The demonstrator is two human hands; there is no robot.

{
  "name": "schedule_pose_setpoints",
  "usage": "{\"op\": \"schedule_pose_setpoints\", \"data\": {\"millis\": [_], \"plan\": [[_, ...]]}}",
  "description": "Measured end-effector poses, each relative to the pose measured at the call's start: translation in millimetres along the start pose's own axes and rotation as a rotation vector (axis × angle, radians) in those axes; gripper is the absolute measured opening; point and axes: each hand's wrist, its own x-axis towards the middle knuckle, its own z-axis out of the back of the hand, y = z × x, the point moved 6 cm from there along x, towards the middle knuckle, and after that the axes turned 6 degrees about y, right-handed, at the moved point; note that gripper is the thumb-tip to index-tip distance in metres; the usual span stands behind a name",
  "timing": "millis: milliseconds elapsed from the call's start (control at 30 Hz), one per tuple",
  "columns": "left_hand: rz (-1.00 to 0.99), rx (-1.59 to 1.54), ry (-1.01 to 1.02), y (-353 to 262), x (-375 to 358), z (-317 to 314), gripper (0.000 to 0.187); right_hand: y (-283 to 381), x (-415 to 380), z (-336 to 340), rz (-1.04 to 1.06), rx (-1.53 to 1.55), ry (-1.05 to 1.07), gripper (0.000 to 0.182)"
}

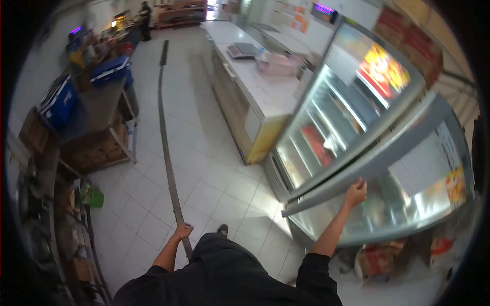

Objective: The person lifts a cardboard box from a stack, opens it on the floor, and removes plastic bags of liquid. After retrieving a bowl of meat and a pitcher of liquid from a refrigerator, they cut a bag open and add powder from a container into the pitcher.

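My right hand (357, 194) is raised at the nearer glass-door refrigerator, its fingers curled at the grey edge of the refrigerator door (326, 189). The door's lower corner juts out from the cabinet, as if slightly ajar. A printed sheet and a colourful sticker are on its glass. Beside it stands a second lit glass-door refrigerator (326, 117), with shelves inside and a bright food picture on its door. My left hand (182, 231) hangs low over the tiled floor, loosely closed, with nothing visible in it.
A long white counter (245, 76) carries a scale (242, 49) and a pinkish container (278, 65). Blue coolers (60, 101) sit on a table at left, near a green bin (92, 196). A narrow drain channel (166, 143) crosses the floor. Another person (146, 21) stands far back.
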Motion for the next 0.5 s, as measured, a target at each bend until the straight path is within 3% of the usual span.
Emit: {"op": "schedule_pose_setpoints", "data": {"millis": [67, 100, 200, 267, 400, 467, 500], "plan": [[0.255, 0.013, 0.044, 43.2, -15.2, 4.0, 0.044, -15.7, 41.2, -38.3, 0.039, -0.176, -0.059, 0.039], [0.312, -0.132, -0.076, 98.6, -15.1, -11.1, 0.042, -25.2, 60.0, -54.1, 0.033, -0.248, -0.084, 0.04], [0.741, -0.513, -0.257, 138.6, -89.4, -24.2, 0.035, -85.5, 119.7, -107.1, -0.008, -0.27, -0.001, 0.038], [0.938, -0.566, -0.306, 153.4, -136.2, -38.5, 0.022, -68.0, 139.4, -117.7, -0.07, -0.234, 0.064, 0.037], [1.03, -0.714, -0.295, 153.4, -172.5, -53.5, 0.025, -92.5, 177.2, -125.4, -0.063, -0.453, -0.012, 0.035], [1.06, -0.773, -0.281, 137.6, -185.2, -70.4, 0.027, -191.9, 218.1, -186.9, 0.253, -0.621, -0.16, 0.033], [1.062, -0.795, -0.271, 132.4, -186.2, -82.2, 0.028, -169.4, 216.0, -173.7, 0.099, -0.48, 0.014, 0.025]]}}
